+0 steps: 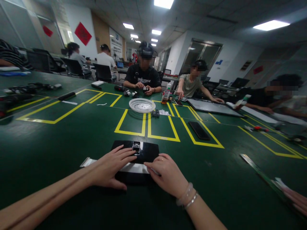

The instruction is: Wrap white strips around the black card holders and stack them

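Observation:
A flat black panel (148,150) lies on the green table (72,140) right in front of me, with a small metal-framed part (136,147) near its top edge. A pale strip (134,167) runs across the panel's lower half. My left hand (110,167) lies flat on the strip and panel, fingers stretched out toward the small part. My right hand (166,174) rests on the panel's lower right, fingers curled down onto the strip's right end. A bead bracelet sits on my right wrist.
Yellow tape boxes mark the table. A white fan grille (142,105) and small black parts lie beyond, a dark phone-like slab (199,130) to the right, a long strip (256,167) at far right. Several people sit across the table; a bottle (166,95) stands near them.

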`<state>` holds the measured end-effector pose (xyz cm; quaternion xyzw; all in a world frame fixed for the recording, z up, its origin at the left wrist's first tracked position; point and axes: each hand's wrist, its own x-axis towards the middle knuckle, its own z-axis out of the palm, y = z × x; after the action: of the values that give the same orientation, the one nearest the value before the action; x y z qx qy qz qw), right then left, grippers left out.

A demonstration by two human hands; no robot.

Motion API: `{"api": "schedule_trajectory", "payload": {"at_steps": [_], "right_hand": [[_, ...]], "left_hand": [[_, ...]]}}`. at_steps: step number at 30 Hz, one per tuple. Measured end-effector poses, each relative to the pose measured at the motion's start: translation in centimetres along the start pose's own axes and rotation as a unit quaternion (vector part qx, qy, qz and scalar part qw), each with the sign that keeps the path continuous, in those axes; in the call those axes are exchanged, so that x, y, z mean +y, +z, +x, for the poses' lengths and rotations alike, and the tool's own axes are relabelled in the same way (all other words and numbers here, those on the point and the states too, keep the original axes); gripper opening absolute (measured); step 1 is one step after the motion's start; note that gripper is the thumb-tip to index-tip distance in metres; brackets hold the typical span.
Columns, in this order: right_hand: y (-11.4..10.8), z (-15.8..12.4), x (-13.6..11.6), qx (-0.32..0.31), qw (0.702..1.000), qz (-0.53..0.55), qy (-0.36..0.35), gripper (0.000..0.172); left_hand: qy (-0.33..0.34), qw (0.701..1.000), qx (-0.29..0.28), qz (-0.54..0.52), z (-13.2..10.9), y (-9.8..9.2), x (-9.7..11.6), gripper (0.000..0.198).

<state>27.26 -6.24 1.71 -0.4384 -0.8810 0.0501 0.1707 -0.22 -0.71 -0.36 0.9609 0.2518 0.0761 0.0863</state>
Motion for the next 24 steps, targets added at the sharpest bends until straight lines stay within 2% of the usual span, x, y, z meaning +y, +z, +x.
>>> {"api": "schedule_trajectory", "payload": {"at_steps": [6, 11, 14, 18, 21, 24], "right_hand": [[-0.2, -0.1, 0.0, 0.036, 0.999, 0.001, 0.000, 0.034], [-0.7, -0.1, 0.3, 0.127, 0.992, 0.013, 0.010, 0.032], [-0.7, -0.1, 0.5, 0.178, 0.984, 0.005, 0.017, 0.030], [-0.4, 0.0, 0.9, 0.212, 0.977, -0.005, 0.017, 0.030], [-0.2, 0.1, 1.1, 0.213, 0.977, -0.009, 0.022, 0.030], [-0.1, 0.1, 1.1, 0.214, 0.976, -0.013, 0.033, 0.030]], "left_hand": [[0.001, 1.000, 0.017, -0.019, 0.3, 0.0, 0.2, 0.095], [0.004, 0.999, 0.042, -0.021, 0.4, -0.7, 0.5, 0.088], [-0.012, 0.998, 0.061, 0.003, -0.1, -1.8, -0.3, 0.085], [-0.087, 0.986, 0.111, 0.085, -2.0, -4.2, -3.8, 0.076], [-0.163, 0.963, 0.155, 0.146, -4.4, -5.8, -8.0, 0.072], [-0.260, 0.926, 0.207, 0.177, -8.1, -6.6, -12.9, 0.074]]}}
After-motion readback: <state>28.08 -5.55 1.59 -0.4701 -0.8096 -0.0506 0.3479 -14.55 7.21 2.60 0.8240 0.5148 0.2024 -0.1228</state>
